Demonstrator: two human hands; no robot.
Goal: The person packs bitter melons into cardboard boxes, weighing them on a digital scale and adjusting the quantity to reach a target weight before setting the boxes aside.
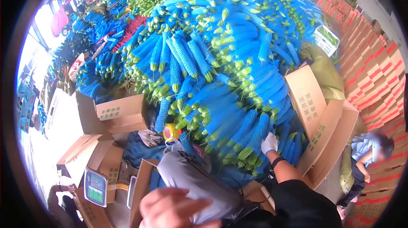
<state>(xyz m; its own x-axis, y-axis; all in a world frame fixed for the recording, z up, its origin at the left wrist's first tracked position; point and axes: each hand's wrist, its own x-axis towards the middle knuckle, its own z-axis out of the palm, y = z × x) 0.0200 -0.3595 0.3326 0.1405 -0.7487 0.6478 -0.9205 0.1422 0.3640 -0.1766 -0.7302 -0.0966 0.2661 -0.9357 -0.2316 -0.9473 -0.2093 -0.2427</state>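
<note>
A large heap of green gourds in blue foam-net sleeves (214,100) fills the middle. My right hand (269,143), in a white glove, reaches to its lower right edge. Its fingers are closed around the end of a netted gourd (256,131). Close to the camera at the bottom, my left hand (172,209) is bare and blurred. Its fingers are apart, with nothing visible in them, in front of a grey-trousered knee (182,177). Below it stands an open carton (144,175) with some blue-netted gourds inside, partly hidden by the knee.
Open cartons stand at left (121,113) and right (327,132). A scale display (95,187) is at lower left. A grey glove (149,138) shows near a yellow-red round object (171,132). Stacked cartons (378,70) line the right, with another person (363,164) beside them.
</note>
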